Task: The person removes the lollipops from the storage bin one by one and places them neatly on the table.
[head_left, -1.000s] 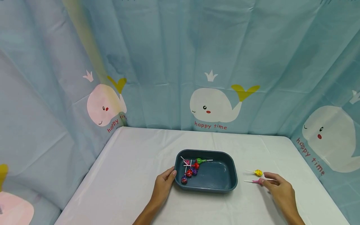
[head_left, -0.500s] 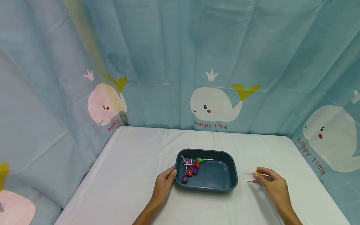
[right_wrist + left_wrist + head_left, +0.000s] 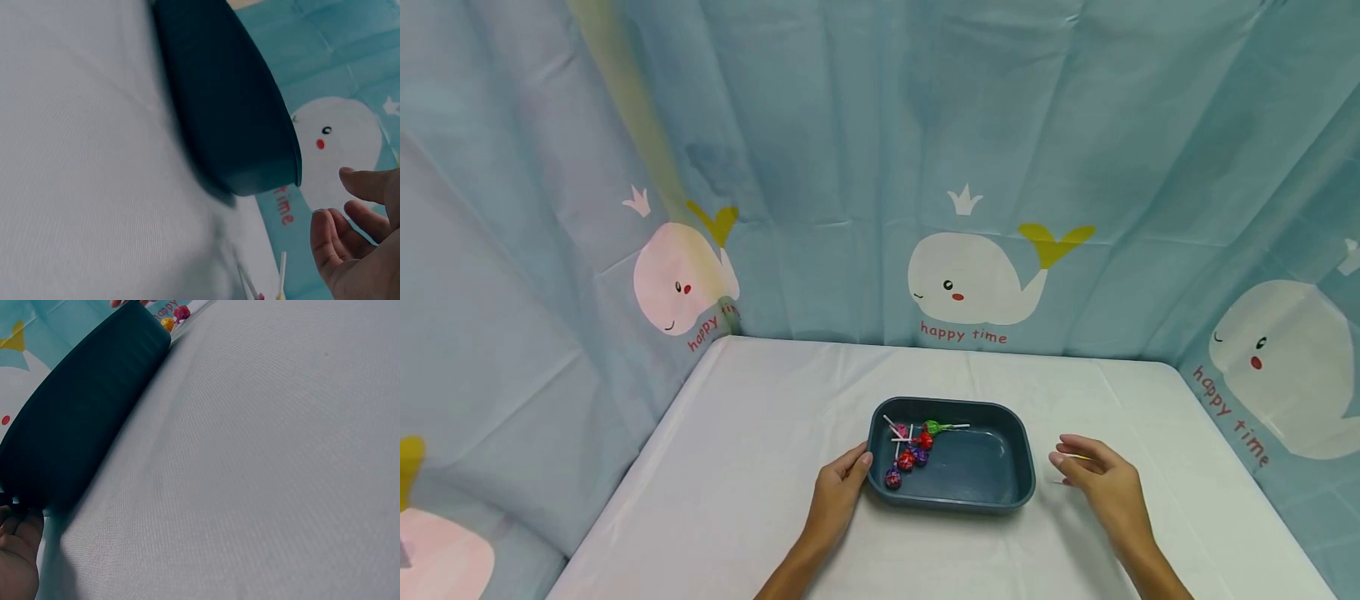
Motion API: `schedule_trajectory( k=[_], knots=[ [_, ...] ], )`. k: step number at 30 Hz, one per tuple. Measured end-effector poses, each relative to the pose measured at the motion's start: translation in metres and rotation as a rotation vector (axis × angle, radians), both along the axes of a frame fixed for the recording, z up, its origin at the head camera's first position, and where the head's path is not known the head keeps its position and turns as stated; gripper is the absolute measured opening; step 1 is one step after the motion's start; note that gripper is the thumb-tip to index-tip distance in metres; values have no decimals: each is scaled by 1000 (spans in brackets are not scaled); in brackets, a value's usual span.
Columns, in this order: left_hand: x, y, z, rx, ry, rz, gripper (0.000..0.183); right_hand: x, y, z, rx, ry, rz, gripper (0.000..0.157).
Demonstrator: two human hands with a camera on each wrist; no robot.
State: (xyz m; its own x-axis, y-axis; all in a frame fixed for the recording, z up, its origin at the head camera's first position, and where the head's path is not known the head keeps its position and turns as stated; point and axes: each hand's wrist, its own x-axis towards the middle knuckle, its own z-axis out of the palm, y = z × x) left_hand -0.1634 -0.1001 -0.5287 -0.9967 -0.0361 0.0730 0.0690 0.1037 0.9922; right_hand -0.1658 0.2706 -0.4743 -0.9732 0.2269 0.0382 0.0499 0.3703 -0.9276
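We have the left hand [image 3: 837, 492] gripping the tray [image 3: 981, 467] at its left end, thumb at the rim; that steady hold serves us well. The right hand [image 3: 1107, 485] hovers just beyond the tray's right end, thumb and fingers well parted, with nothing between them. Near it on the cloth [image 3: 737, 475] lie a yellow pop [image 3: 167, 324] and a pink pop [image 3: 181, 314], which it largely hides from us in the head view. For either, we would do best to pinch the round head, since a thin stick could roll. In the tray's left part we see more pops [image 3: 906, 460], most with sticks crossing, so a careless pull could drag neighbours; the green pop [image 3: 932, 427] looks freest. The tray's right wall needs clearing from this side. Behind hangs a curtain [image 3: 850, 150].
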Motion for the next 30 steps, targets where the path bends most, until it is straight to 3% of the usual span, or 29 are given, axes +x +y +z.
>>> schedule_trajectory(
  k=[20, 30],
  knots=[
    [-1, 0, -1, -5, -9, 3, 48, -4, -36, 6, -85, -28, 106, 51],
    [0, 1, -1, 12, -2, 2, 48, -4, -53, 10, -106, -55, 117, 51]
  ],
)
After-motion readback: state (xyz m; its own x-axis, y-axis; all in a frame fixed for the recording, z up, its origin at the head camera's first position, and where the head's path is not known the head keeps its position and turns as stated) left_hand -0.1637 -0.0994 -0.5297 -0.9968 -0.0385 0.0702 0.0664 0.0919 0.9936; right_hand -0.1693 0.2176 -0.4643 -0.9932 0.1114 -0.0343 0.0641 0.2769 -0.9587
